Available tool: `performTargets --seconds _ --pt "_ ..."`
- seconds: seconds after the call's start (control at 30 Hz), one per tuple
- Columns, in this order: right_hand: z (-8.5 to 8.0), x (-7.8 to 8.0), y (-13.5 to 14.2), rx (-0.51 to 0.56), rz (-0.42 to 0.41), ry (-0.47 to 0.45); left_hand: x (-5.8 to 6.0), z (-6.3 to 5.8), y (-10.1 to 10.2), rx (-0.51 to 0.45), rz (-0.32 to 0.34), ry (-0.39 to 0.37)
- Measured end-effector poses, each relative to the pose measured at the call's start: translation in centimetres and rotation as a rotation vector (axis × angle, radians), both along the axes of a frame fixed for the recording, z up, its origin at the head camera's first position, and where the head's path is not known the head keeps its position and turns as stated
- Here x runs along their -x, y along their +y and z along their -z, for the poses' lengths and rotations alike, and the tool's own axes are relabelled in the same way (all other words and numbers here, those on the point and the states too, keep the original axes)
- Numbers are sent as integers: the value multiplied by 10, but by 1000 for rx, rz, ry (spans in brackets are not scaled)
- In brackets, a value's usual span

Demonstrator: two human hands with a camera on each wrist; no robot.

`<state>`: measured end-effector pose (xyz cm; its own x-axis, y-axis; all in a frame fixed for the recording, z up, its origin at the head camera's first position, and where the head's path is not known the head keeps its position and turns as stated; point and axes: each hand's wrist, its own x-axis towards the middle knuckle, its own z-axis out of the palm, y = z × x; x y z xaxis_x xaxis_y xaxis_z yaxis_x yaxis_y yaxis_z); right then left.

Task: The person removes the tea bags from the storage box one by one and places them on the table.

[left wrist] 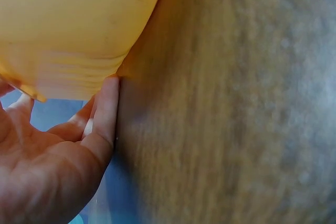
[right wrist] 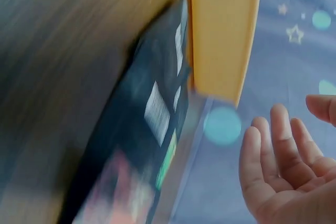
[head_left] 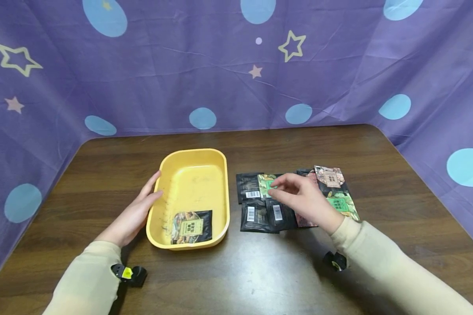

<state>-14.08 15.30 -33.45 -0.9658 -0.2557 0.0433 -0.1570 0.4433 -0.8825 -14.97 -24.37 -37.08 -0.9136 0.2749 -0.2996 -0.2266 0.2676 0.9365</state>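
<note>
A yellow plastic bin (head_left: 188, 157) stands left of centre on the table, and one flat packet (head_left: 192, 227) with a food picture lies inside near its front end. My left hand (head_left: 135, 212) rests against the bin's left side, thumb at the rim; in the left wrist view, fingertips (left wrist: 110, 85) touch its outer wall low down. My right hand (head_left: 305, 199) hovers over several flat packets (head_left: 256, 217), fingers bent loosely and nothing between them. In the right wrist view that hand (right wrist: 289, 171) appears apart from the blurred dark packets (right wrist: 131, 114).
The packets lie overlapping to the right of the bin, some with barcodes up, others with green (head_left: 340, 204) or pinkish (head_left: 330, 177) labels up. A brown wooden table (head_left: 256, 271) carries everything. A purple patterned cloth (head_left: 228, 87) hangs behind and at both sides.
</note>
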Motion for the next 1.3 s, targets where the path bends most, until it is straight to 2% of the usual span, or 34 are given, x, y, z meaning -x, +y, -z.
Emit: performTargets --seconds 0.17,0.53,0.63,0.8,0.93,1.13,1.3 --pt "5 -5 -37 23 -50 54 0 1 -1 1 -2 -5" --pt "11 -23 -97 104 -195 228 0 2 -2 1 -2 -4" --pt "14 -27 -111 81 -253 268 1 2 -2 -4 0 -1" --pt "18 -28 -129 -8 -368 365 1 2 -1 -8 -2 -1" --pt "17 -27 -139 -104 -412 388 0 2 -1 -7 -2 1" --pt "13 -23 -150 -274 -439 397 1 2 -1 -1 -1 7" --pt "11 -22 -162 -488 -429 381 1 2 -1 5 -1 1"
